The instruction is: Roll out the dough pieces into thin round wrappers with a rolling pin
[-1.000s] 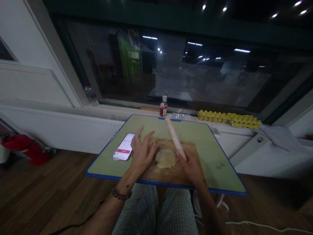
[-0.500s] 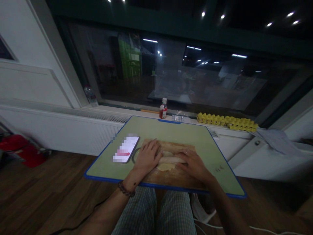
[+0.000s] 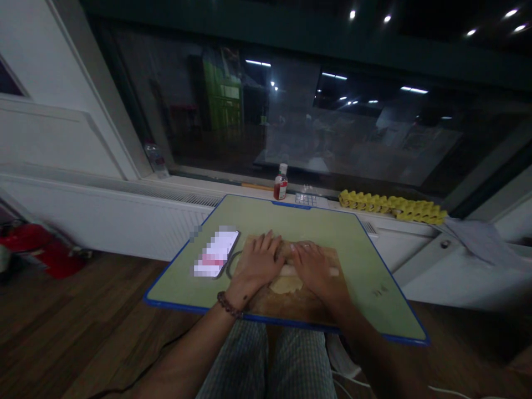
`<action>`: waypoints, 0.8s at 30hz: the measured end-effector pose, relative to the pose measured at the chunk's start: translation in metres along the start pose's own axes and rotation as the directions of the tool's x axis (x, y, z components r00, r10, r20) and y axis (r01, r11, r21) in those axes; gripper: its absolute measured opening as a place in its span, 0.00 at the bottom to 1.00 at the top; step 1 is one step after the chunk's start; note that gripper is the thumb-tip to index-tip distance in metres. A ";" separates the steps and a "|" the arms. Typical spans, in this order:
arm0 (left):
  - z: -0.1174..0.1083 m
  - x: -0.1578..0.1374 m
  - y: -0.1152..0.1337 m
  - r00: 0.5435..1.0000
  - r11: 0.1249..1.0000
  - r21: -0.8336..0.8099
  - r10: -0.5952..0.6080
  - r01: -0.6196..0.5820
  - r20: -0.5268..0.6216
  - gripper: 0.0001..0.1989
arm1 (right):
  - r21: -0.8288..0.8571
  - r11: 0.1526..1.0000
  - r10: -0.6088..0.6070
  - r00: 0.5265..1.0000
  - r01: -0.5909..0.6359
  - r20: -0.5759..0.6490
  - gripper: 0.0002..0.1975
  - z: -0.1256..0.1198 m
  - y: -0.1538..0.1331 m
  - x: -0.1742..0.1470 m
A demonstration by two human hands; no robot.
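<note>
Two flattened hands (image 3: 261, 262) rest on the rolling pin (image 3: 287, 270) without grasping, hiding its left end and some of the dough (image 3: 286, 285).

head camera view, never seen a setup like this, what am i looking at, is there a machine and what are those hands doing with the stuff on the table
There's no machine here, just a person's own bare hands. The camera sits on the person's head and looks forward and down, so their arms come in from the bottom.

The left hand, with a bracelet at its wrist, and the right hand lie over a pale rolling pin, fingers stretched forward. Flat dough shows on the near side of the pin, on a wooden board.

The board rests on a green table with a blue edge. A phone lies left of the board, its screen partly blurred out. Behind the table, a small bottle stands by the window.
</note>
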State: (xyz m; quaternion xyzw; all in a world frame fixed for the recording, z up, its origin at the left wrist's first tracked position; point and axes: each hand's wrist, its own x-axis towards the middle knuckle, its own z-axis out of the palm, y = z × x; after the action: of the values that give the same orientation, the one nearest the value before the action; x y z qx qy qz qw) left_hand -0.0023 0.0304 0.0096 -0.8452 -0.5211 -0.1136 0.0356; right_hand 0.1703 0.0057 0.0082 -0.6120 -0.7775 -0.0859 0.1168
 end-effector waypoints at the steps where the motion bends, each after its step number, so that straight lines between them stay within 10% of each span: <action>1: -0.001 0.003 0.000 1.000 1.000 -0.022 -0.006 0.006 0.021 0.27 | -0.004 1.000 -0.006 1.000 0.006 0.005 0.21 0.004 -0.001 0.002; 9: 0.006 0.026 -0.006 0.958 0.983 -0.181 0.088 -0.039 0.272 0.29 | 0.053 0.959 -0.283 0.936 0.278 0.210 0.22 0.004 0.007 0.021; 19: 0.012 0.007 -0.001 0.984 0.977 -0.126 0.162 -0.170 -0.070 0.26 | 0.000 0.956 -0.292 0.952 0.294 0.086 0.22 0.013 0.003 0.005; 24: 0.009 0.017 0.000 0.997 0.989 -0.129 0.072 -0.067 0.034 0.26 | 0.030 0.969 -0.249 0.958 0.247 0.143 0.22 0.011 0.005 0.016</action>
State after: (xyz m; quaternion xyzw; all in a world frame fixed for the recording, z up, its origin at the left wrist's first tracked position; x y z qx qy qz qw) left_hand 0.0066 0.0470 0.0052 -0.8653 -0.4837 -0.1292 -0.0245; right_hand 0.1704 0.0246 0.0020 -0.5136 -0.8550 -0.0505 0.0518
